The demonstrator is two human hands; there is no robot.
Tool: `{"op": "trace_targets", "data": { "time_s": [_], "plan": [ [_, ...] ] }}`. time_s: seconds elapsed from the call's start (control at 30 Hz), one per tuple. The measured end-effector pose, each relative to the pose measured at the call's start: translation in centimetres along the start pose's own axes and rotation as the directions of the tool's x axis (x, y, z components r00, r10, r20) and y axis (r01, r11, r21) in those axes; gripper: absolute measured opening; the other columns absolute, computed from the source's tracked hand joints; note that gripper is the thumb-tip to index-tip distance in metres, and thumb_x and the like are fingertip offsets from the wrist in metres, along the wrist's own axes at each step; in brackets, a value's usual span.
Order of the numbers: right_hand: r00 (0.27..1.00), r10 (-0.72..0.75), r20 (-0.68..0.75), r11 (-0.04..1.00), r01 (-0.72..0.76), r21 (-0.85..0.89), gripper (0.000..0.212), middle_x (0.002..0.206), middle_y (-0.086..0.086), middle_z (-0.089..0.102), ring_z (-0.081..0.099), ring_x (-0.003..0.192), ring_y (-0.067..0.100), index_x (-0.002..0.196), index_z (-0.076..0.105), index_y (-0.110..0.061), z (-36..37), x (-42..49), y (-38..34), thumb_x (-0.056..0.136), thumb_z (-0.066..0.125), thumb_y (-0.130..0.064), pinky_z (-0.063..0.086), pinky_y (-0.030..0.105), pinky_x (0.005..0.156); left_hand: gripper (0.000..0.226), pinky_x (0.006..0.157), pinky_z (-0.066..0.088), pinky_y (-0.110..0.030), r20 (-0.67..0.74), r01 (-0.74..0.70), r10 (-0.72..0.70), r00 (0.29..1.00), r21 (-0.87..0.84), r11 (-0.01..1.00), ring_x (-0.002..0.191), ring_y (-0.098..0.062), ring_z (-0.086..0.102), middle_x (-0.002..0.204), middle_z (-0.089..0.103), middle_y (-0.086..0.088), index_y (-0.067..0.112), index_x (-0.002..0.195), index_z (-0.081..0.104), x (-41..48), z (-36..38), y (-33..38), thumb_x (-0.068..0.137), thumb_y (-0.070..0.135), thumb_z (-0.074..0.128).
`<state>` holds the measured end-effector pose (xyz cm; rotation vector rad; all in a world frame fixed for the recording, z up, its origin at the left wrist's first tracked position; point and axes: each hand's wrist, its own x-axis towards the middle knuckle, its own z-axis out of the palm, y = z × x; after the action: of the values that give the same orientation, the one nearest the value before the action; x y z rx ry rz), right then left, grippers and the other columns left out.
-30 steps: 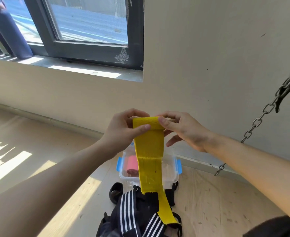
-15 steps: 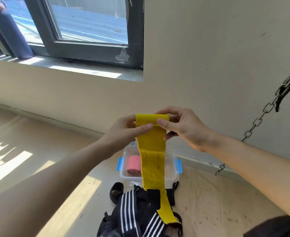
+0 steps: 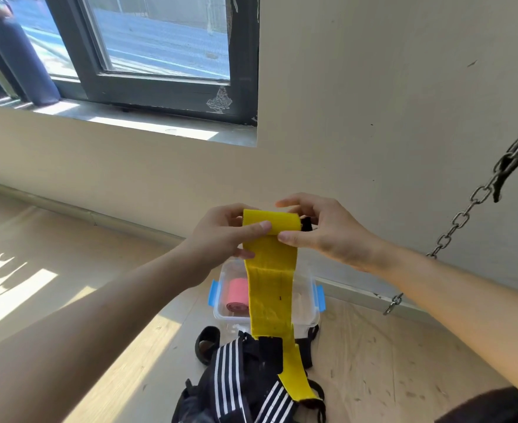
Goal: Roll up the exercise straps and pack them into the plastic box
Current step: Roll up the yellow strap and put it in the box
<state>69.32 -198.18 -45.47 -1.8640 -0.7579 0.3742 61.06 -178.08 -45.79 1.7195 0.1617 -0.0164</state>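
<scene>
While the left hand and right hand pinch the yellow strap, its hanging tail has shortened.

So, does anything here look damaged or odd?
The window frame has a scuffed white patch at its lower right corner. The black striped straps lie in a tangled heap before the plastic box.

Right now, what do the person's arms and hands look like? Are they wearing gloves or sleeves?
No gloves and no sleeves show. The left hand and right hand are bare, with short, plain fingernails. The left forearm and right forearm are bare to the picture's edge. No watch, ring or bracelet shows.
</scene>
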Motion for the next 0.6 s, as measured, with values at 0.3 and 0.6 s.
{"op": "trace_targets", "data": {
  "time_s": [0.3,0.6],
  "plan": [
    [0.984,0.135,0.114,0.92,-0.168,0.354,0.043,0.108,0.014,0.071,0.07,0.105,0.032,0.114,0.071,-0.012,0.03,0.22,-0.09,0.077,0.073,-0.033,0.06,0.049,0.087,0.033,0.068,0.057,-0.026,-0.022,-0.214,0.213,0.977,-0.007,0.977,0.087,-0.017,0.072,0.1,0.074,-0.01,0.014,0.119,0.068,-0.19,0.12,-0.35,0.087,0.012,0.076],
    [0.999,-0.035,-0.029,0.968,0.041,0.249,0.027,0.099,0.012,0.068,0.067,0.091,0.019,0.103,0.075,-0.017,-0.2,0.2,0.23,0.077,0.081,-0.011,0.059,0.032,0.079,0.048,0.075,0.061,-0.03,0.159,0.025,-0.025,0.987,0.005,1.0,0.101,-0.017,0.074,0.113,0.075,-0.001,0.021,0.125,0.066,-0.47,0.24,0.06,0.086,0.048,0.064]
  ]
}}
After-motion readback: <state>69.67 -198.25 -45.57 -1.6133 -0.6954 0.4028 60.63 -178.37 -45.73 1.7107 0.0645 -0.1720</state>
